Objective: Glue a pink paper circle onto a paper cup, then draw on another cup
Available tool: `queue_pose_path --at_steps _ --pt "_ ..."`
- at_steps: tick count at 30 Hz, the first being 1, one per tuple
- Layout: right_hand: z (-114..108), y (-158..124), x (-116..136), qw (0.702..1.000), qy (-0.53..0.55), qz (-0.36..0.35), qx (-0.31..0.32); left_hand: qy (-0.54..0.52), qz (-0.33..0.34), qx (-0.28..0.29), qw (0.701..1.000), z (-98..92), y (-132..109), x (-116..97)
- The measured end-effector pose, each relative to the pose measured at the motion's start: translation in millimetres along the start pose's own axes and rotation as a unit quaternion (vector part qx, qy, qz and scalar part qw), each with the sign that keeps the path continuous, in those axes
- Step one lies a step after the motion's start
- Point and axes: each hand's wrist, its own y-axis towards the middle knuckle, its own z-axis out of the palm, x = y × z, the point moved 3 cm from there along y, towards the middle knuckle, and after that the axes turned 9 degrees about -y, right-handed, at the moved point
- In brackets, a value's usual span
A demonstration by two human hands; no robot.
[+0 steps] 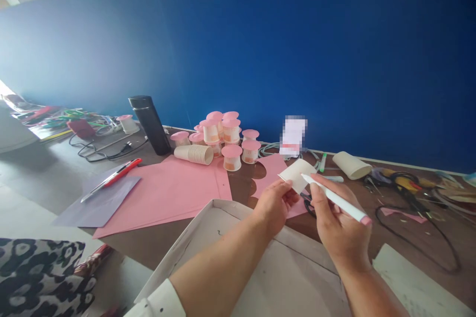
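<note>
My left hand (277, 203) grips a small white paper cup (297, 174) by its lower edge, tilted on its side above the table. In my right hand (340, 218) is a white marker pen (336, 199) with a pink end, its tip at the side of the cup. Whether the tip touches the paper I cannot tell. Just beneath my hands lies pink paper (269, 168) with scalloped cut-outs along its edge. Partly hidden behind my left hand are the dark handles of what look like scissors (308, 205).
Several cups topped with pink discs (232, 151) stand stacked by the blue partition (260, 49). Nearby are nested cups (194, 154), pink sheets (167, 188), a red utility knife (117, 176), a black flask (150, 126) and a white box lid (208, 213). Cables (412, 198) lie at right.
</note>
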Motion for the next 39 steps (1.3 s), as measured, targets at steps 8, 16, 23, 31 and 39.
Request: queue_pose_path --at_steps 8,16,23,31,39 --pt "1.7 -2.1 -4.1 0.998 -0.034 0.053 -0.016 0.015 -0.013 0.025 0.999 3.7 -3.3 2.0" --pt "3.5 -3.7 -5.5 0.998 -0.035 0.045 -0.011 0.012 -0.014 0.045 0.999 2.7 -3.4 2.2" --pt "3.0 -4.4 -6.1 0.996 -0.029 0.086 0.000 0.009 -0.019 0.051 0.998 5.1 -3.8 4.7" --pt "5.3 -7.3 -9.7 0.996 -0.014 0.091 0.005 0.006 -0.009 0.046 0.999 5.4 -3.7 4.2" --pt "2.8 -5.2 -5.0 0.997 -0.050 0.065 -0.013 0.003 -0.001 0.039 0.999 2.3 -0.4 6.7"
